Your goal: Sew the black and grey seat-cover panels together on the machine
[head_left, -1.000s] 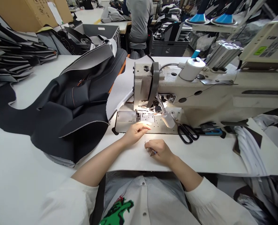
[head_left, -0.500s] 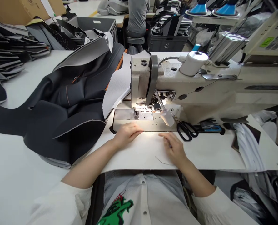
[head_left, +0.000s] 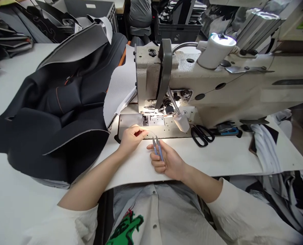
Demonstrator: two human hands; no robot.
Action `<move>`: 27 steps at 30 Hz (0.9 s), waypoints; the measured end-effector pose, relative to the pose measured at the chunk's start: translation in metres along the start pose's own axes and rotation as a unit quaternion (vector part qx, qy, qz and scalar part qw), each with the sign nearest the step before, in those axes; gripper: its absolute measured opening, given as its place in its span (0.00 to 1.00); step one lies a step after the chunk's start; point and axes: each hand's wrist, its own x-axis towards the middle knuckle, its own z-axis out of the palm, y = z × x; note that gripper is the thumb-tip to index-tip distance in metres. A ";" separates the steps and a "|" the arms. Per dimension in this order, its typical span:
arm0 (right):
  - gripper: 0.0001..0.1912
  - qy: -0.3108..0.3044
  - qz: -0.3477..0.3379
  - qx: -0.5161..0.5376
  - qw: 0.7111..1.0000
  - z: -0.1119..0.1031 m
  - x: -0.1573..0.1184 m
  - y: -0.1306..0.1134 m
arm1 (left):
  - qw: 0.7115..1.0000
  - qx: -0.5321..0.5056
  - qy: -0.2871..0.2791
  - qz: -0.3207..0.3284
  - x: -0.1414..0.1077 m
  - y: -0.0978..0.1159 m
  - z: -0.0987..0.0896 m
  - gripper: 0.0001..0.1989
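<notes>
My left hand (head_left: 132, 137) is closed in a pinch on a thin thread (head_left: 151, 131), just in front of the sewing machine's metal bed (head_left: 166, 131). The thread curves rightward to the tips of blue thread snips (head_left: 158, 149). My right hand (head_left: 168, 160) is wrapped round these snips, their two blades pointing up and slightly apart. Above and behind both hands stands the sewing machine (head_left: 151, 71), its lamp lighting the needle area. Black-handled scissors (head_left: 202, 135) lie to the right of my right hand.
A dark padded seat cover (head_left: 54, 115) spreads over the table left of the machine. A white thread spool (head_left: 216, 51) sits on top of the machine. Folded white cloth (head_left: 265, 148) hangs at the right edge. Behind are grey crates (head_left: 177, 32) and a seated person (head_left: 140, 13).
My right hand has turned and moved left, bringing the snips up beside my left hand at the thread. My left hand has shifted slightly. The whole view has tilted down.
</notes>
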 end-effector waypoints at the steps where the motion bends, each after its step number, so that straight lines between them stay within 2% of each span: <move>1: 0.18 0.011 0.000 0.011 1.000 -0.001 0.004 -0.004 | 1.000 0.002 -0.002 -0.003 0.001 0.001 0.000 0.06; 6: 0.15 0.050 -0.030 0.055 0.997 0.000 0.016 -0.020 | 1.000 0.000 -0.001 -0.002 0.004 0.001 0.000 0.05; 14: 0.12 0.058 -0.076 0.005 0.995 0.001 0.016 -0.018 | 1.000 0.031 0.000 0.007 0.006 -0.001 0.001 0.07; 16: 0.13 0.061 -0.092 -0.049 0.993 -0.001 0.013 -0.020 | 0.999 0.039 0.002 0.012 0.005 -0.001 0.000 0.07; 18: 0.15 0.066 -0.141 -0.200 0.968 -0.004 0.011 -0.024 | 0.999 0.047 0.010 0.010 0.007 -0.002 0.001 0.07; 19: 0.16 0.074 -0.186 -0.312 0.929 -0.005 0.011 -0.026 | 0.998 0.056 0.024 0.013 0.009 -0.003 0.001 0.07; 20: 0.15 0.085 -0.241 -0.436 0.863 -0.007 0.012 -0.027 | 0.996 0.075 0.047 0.025 0.013 -0.005 0.001 0.07; 21: 0.14 0.095 -0.297 -0.554 0.772 -0.009 0.014 -0.029 | 0.991 0.103 0.075 0.048 0.017 -0.008 0.002 0.07; 22: 0.12 0.101 -0.344 -0.653 0.667 -0.011 0.018 -0.029 | 0.981 0.139 0.105 0.082 0.022 -0.012 0.002 0.07; 23: 0.09 0.102 -0.376 -0.726 0.566 -0.014 0.023 -0.030 | 0.966 0.181 0.133 0.125 0.028 -0.016 0.001 0.07; 24: 0.07 0.100 -0.397 -0.774 0.484 -0.017 0.028 -0.030 | 0.947 0.221 0.156 0.171 0.033 -0.020 0.001 0.07; 25: 0.05 0.099 -0.409 -0.800 0.427 -0.020 0.033 -0.030 | 0.928 0.254 0.172 0.212 0.039 -0.024 0.001 0.07; 26: 0.03 0.102 -0.419 -0.812 0.394 -0.023 0.037 -0.029 | 0.910 0.280 0.183 0.244 0.044 -0.027 0.000 0.07; 27: 0.03 0.110 -0.428 -0.812 0.381 -0.025 0.041 -0.029 | 0.896 0.298 0.191 0.268 0.047 -0.030 -0.001 0.08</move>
